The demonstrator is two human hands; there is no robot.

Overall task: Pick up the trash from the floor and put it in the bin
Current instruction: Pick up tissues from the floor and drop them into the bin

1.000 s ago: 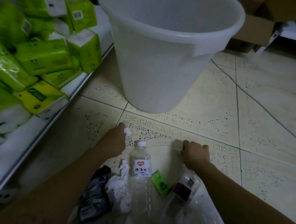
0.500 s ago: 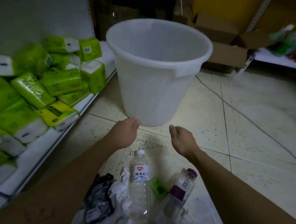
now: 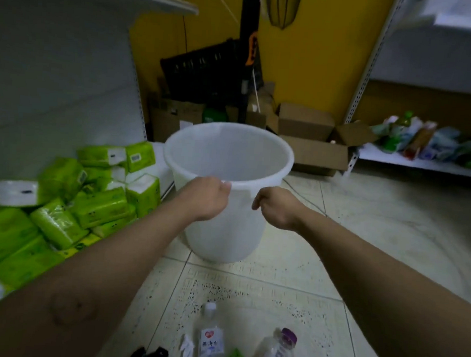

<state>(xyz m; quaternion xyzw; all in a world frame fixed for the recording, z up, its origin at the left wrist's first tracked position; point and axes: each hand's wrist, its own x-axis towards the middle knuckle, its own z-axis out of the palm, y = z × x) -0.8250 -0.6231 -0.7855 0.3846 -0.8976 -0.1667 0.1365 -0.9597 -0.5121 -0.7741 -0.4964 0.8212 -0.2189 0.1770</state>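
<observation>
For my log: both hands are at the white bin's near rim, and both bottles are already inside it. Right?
No. The head view shows the clear bottle and the purple-capped bottle on the floor, not in the bin. Left hand and right hand are at its rim.

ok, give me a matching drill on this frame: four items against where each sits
Items:
1. white bin
2. water bottle with the red-heart label
3. green tissue packs
4. cardboard boxes

Places:
a. piled at the left side of the view
b. behind the bin, at the foot of the yellow wall
c. lying on the floor at the bottom edge of the view
d. standing upright in the centre of the view

Pairs: 1-d, 2-c, 3-a, 4-b
</observation>
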